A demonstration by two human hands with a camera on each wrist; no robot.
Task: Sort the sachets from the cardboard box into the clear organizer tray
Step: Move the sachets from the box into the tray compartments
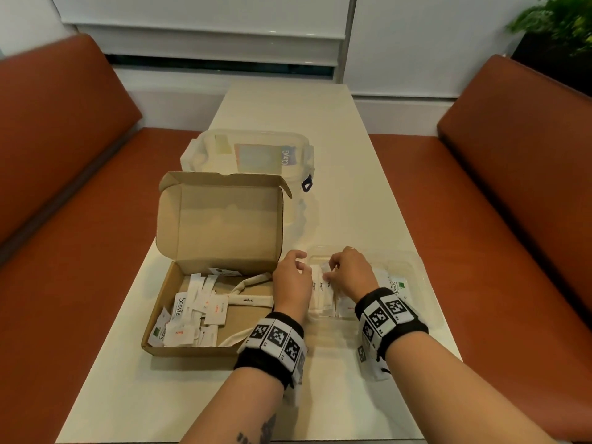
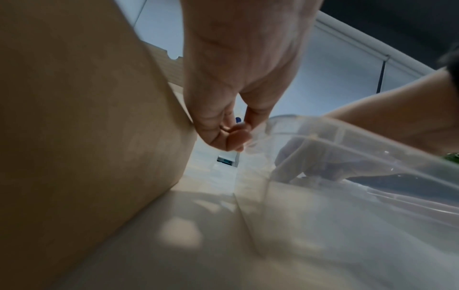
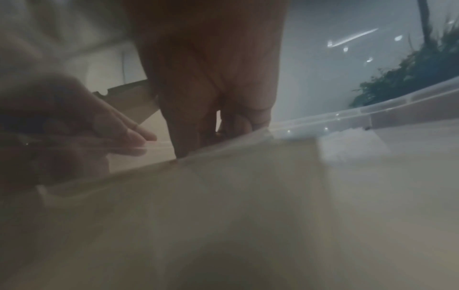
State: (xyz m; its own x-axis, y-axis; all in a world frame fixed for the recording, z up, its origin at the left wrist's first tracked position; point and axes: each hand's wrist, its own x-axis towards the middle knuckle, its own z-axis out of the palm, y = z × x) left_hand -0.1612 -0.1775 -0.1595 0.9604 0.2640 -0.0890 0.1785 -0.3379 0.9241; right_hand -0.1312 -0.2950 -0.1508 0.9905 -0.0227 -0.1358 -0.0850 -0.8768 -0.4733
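Both hands, left hand (image 1: 292,280) and right hand (image 1: 350,272), pinch sugar sachets (image 1: 320,291) into the clear organizer tray (image 1: 407,261); next, grab more from the cardboard box (image 1: 192,315).

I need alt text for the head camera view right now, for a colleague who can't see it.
Both hands work at the left end of the clear organizer tray: the left hand and right hand handle sugar sachets there. Left of the tray, the open cardboard box still holds many loose sachets; a lidded plastic container sits behind it on the white table.
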